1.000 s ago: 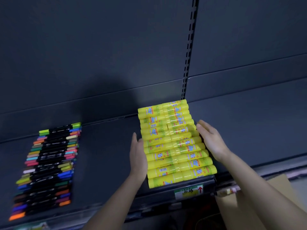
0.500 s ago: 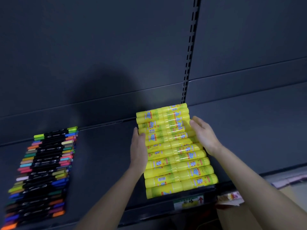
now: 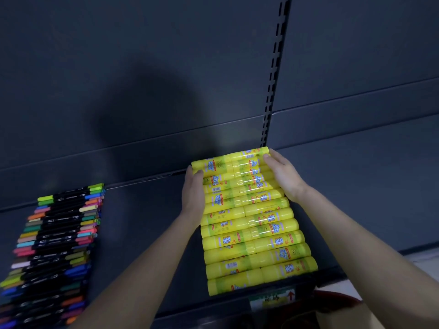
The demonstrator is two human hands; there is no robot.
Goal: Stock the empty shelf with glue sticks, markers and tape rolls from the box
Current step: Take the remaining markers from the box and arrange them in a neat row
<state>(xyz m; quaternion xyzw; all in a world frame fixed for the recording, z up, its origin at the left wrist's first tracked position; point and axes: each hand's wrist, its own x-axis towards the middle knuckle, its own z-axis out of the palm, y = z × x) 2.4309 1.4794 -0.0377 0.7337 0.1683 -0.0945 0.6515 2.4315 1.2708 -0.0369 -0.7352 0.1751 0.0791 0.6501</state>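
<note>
Several yellow glue sticks (image 3: 251, 224) lie crosswise in a neat block on the dark shelf (image 3: 147, 245), running from its front edge to the back panel. My left hand (image 3: 193, 191) presses flat against the left ends of the rear sticks with straight fingers. On the opposite side, my right hand (image 3: 283, 174) lies against the right ends of the rear sticks, fingers extended and touching them. Several coloured markers (image 3: 54, 245) lie in a row at the left of the same shelf. No tape rolls are in view.
The shelf's back panel (image 3: 142, 79) and a slotted upright (image 3: 273, 79) rise behind. A price label (image 3: 273, 300) sits on the front edge below the glue sticks. A cardboard box corner (image 3: 344, 314) shows at the bottom right. Bare shelf surface lies between markers and glue sticks.
Both hands have slid along the sides of the glue stick block toward the back of the shelf. The rear sticks now lie tighter and straighter. The markers have not moved.
</note>
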